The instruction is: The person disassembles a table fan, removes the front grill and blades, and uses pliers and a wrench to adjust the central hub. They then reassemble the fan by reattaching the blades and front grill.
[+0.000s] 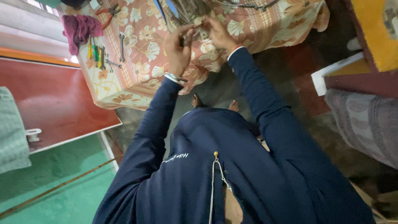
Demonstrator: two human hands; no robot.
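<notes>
Observed from above: a person in a dark navy long-sleeved top stands at a table covered by a peach floral-print cloth with a checked pattern. This cloth-covered table serves as the reference point for all positions below.

Left hand: raised over the near edge of the table, fingers curled and pinched around a small pale part. A silver metal bangle sits on the wrist.

Right hand: just beside the left hand, above the same near edge, fingers closed on the same small pale part from the other side. The two hands nearly meet over it.

The small pale part is light-coloured, compact and mostly hidden by the fingers; its exact shape cannot be determined. It lies directly against a round wire-grille metal object standing toward the far side of the table, only partly in view.

Other items on the table, toward its left end: a crumpled magenta cloth rag, red-handled pliers beyond the rag, a steel open-ended spanner, and a group of yellow- and green-handled screwdrivers with further steel tools beside them.

Left of the table lies a red-brown board over a green floor. Bare toes show below the table's near edge.
</notes>
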